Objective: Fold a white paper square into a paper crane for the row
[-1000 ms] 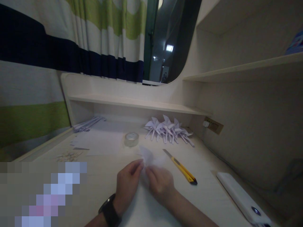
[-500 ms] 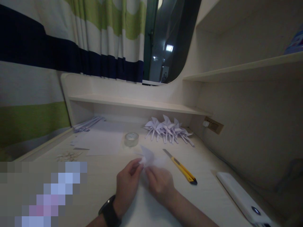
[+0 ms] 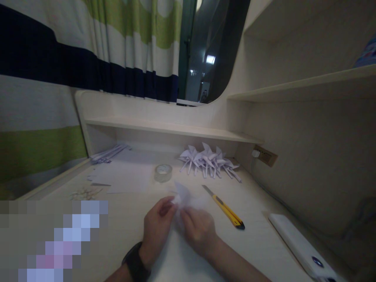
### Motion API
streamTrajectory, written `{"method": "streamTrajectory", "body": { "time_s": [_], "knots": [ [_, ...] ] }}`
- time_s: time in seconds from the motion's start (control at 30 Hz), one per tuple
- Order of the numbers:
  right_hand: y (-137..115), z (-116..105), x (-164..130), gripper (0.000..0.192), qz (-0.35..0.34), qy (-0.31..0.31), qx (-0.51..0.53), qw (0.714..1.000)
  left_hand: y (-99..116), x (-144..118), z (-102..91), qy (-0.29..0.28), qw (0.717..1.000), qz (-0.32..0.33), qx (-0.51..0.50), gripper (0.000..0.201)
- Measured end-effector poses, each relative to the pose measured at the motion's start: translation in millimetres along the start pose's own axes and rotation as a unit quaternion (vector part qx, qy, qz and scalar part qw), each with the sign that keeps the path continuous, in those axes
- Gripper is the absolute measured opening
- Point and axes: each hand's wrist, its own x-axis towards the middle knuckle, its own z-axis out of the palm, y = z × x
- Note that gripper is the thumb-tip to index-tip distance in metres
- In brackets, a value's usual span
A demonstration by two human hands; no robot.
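Note:
Between my two hands is a white paper pinwheel, its blades blurred and pointing up and to the right. My left hand, with a black watch on the wrist, pinches it from the left near the middle. From the right, my right hand has its fingers closed at the pinwheel's lower part; what exactly the fingertips grip is hidden. A yellow utility knife lies just right of my right hand with its blade out. Beyond the hands stands a roll of clear tape.
A pile of finished paper pinwheels lies at the back. Paper sheets and rolled paper sticks are at the back left, with small scraps nearer. A white power bank lies at the right. A shelf overhangs the desk's back.
Both hands stay almost in the same place, still closed on the paper pinwheel. Only slight shifts of the left hand and the blades show.

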Motion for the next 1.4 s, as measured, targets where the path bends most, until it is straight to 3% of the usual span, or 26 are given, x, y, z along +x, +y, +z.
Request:
{"method": "streamTrajectory", "body": {
  "time_s": [0.57,1.4],
  "knots": [
    [0.1,-4.2,2.2,0.020,-0.024,-0.009,0.001,1.000,-0.7,1.5,1.5,-0.024,0.998,-0.018,-0.059,0.034],
    [-1.2,0.0,-3.0,0.017,-0.027,-0.002,-0.011,1.000,-2.2,0.2,4.0,-0.007,0.997,0.001,-0.083,0.023]
  ]
}}
